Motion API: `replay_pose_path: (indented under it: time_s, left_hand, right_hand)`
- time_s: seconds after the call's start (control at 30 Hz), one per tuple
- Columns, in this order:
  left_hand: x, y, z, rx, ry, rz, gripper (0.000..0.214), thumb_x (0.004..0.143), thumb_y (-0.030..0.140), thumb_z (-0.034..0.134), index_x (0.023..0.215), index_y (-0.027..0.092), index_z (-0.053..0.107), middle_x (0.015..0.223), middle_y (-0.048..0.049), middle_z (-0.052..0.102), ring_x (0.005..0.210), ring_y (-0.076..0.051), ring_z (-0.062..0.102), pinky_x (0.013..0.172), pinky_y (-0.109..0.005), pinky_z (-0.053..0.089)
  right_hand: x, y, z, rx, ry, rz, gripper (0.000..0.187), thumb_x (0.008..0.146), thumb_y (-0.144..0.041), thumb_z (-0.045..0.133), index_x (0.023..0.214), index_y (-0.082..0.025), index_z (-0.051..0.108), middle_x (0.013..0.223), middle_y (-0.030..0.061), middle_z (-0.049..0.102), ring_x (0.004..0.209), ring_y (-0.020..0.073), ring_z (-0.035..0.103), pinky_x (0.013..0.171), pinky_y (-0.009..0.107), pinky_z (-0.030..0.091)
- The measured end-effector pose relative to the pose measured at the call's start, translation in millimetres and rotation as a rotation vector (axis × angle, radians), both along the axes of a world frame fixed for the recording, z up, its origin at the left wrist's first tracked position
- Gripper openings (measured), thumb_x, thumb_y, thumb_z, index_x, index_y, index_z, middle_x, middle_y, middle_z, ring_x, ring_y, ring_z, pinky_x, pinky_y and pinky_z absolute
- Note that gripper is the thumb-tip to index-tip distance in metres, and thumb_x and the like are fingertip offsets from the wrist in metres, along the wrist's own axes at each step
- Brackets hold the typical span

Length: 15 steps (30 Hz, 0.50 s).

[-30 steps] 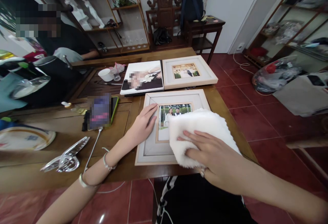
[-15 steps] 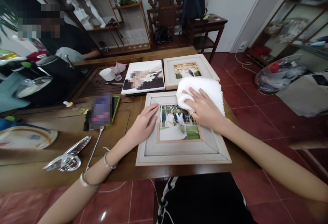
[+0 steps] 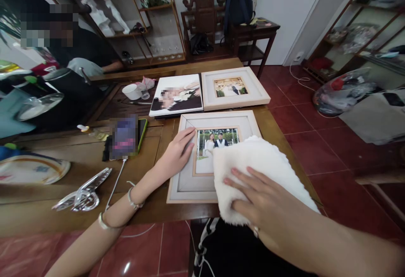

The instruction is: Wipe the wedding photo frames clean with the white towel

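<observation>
A pale picture frame with a wedding photo lies on the wooden table in front of me. My left hand rests on its left side, fingers extended along the border. Under my right hand is a fluffy white cloth, its fingers pressing and gripping the fabric. The cloth covers the frame's lower right part and much of the photo, and it hangs past the near table edge.
Behind lie a second framed photo and a photo album. To the left are a phone with a cable, a dropper bottle, a shiny metallic object and a white cup. A person sits far left.
My right hand has drawn the cloth from the frame's upper right corner down to its lower right, towards me. My left hand has stayed put.
</observation>
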<state>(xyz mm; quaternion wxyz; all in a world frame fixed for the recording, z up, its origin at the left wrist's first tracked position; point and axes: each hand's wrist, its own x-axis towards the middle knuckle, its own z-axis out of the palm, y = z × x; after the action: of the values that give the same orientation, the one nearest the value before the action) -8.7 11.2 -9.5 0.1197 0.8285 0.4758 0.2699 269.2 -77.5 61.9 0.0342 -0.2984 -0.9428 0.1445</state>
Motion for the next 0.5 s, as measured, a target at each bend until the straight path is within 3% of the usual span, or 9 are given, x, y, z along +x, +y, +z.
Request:
replay_pose_path:
  time_s: [0.13,0.3,0.5]
  left_hand:
    - [0.2,0.1,-0.1,0.013,0.0,0.001,0.04,0.098,0.025,0.041,0.134,0.01,0.053,0.141,-0.0185,0.052,0.133,-0.027,0.048,0.113,-0.048,0.039]
    - [0.1,0.5,0.1,0.0,0.007,-0.001,0.041,0.099,0.026,0.041,0.136,0.013,0.052,0.142,-0.017,0.052,0.134,-0.027,0.047,0.113,-0.05,0.038]
    - [0.0,-0.4,1.2,-0.017,0.001,0.009,0.042,0.099,0.027,0.041,0.136,0.013,0.052,0.142,-0.0172,0.051,0.134,-0.027,0.047,0.114,-0.05,0.037]
  right_hand:
    - [4.3,-12.9,2.7,-0.049,0.053,0.038,0.03,0.075,-0.01,0.055,0.102,-0.019,0.065,0.144,0.0162,0.051,0.138,0.0325,0.04,0.111,0.058,0.035]
    - [2.2,5.9,-7.8,-0.094,0.081,-0.038,0.041,0.072,-0.005,0.052,0.107,-0.021,0.064,0.149,0.0083,0.047,0.143,0.0263,0.032,0.117,0.053,0.029]
    - [3.6,41.4,-27.4,0.176,0.107,-0.132,0.037,0.076,-0.005,0.051,0.107,-0.016,0.066,0.148,0.0143,0.046,0.142,0.0325,0.034,0.115,0.06,0.028]
